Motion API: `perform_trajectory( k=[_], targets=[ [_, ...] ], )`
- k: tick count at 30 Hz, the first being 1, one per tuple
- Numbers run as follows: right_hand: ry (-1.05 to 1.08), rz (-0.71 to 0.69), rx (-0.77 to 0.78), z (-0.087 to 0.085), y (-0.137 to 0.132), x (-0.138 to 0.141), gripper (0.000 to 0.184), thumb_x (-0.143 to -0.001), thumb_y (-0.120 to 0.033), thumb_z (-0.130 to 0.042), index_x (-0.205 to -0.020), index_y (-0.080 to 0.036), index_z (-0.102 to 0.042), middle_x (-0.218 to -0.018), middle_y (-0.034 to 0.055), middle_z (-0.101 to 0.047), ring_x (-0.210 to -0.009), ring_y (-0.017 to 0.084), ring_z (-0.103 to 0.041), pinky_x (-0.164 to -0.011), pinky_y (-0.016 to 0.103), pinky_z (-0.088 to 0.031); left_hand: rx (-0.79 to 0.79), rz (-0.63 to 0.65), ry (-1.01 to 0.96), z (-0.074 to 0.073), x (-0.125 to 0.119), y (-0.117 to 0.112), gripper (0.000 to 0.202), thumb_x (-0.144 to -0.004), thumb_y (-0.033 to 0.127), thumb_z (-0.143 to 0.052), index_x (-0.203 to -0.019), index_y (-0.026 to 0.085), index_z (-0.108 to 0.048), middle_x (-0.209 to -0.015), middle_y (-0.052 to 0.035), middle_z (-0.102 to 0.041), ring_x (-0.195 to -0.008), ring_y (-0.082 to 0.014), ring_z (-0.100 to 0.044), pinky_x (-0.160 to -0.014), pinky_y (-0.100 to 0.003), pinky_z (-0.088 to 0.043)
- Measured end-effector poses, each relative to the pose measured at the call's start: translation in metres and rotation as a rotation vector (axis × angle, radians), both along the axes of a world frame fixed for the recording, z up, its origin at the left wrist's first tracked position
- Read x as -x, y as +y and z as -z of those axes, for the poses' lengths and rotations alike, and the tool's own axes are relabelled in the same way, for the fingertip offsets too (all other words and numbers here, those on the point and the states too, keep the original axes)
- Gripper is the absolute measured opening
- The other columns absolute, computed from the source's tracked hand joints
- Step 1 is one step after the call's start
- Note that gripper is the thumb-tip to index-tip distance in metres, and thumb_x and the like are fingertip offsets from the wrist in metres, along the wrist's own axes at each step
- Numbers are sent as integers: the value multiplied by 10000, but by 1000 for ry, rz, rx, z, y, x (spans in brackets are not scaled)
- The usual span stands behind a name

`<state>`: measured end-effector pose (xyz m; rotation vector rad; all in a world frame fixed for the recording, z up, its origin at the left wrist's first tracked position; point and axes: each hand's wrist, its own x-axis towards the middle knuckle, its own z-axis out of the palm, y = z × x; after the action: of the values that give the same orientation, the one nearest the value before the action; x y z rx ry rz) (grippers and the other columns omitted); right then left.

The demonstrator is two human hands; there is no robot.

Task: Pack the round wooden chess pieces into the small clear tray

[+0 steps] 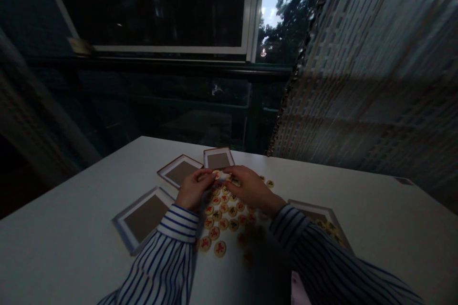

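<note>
Round wooden xiangqi pieces (223, 208) with red or black characters lie flat in a loose group on the white table, between my forearms. Over the far end of the group, my left hand (195, 186) pinches a xiangqi piece (216, 175) with a red character between thumb and fingers. My right hand (246, 186) is close beside it, thumb and fingers curled round a pale piece (228, 177) whose character I cannot make out. The two hands nearly meet. Pieces under the right wrist are in shadow and partly hidden.
Three shallow box trays, a left one (143, 217), a middle one (181, 170) and a far one (218, 158), lie beyond and left of the pieces. Another tray (331, 221), right of my right forearm, holds several pieces. A bead curtain (358, 81) hangs behind the table.
</note>
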<state>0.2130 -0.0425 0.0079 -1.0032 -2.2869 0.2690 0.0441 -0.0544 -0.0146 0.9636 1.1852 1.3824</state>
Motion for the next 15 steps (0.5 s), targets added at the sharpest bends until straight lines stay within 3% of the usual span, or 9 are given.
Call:
perform_trajectory(
  k=[3, 10, 15],
  targets=[
    [-62, -62, -4, -5, 3, 7, 313, -774, -284, -503, -1074, -199, -524, -1028, 36, -586, -967, 144, -494, -843, 263, -350, -21, 19, 50, 2, 1, 0, 308, -570, 330, -700, -774, 132, -583, -590, -8, -627, -518, -104, -573, -478, -187, -424],
    [-113, -60, 17, -7, 7, 18, 281, -790, -264, -477, -1055, -189, -531, -1020, 51, -584, -958, 157, -496, -829, 282, -340, -12, 4, 115, 1, 3, 1, 282, -572, 343, -684, -741, 135, -596, -570, 0, -611, -517, -100, -555, -513, -199, -415],
    [-152, -8, -11, -5, 21, 21, 250, -797, -316, -461, -993, -194, -557, -962, 41, -603, -900, 155, -509, -781, 274, -337, -72, -62, 471, 5, 11, 4, 258, -663, 348, -580, -797, 131, -620, -677, -49, -640, -611, -148, -579, -576, -247, -432]
  ],
)
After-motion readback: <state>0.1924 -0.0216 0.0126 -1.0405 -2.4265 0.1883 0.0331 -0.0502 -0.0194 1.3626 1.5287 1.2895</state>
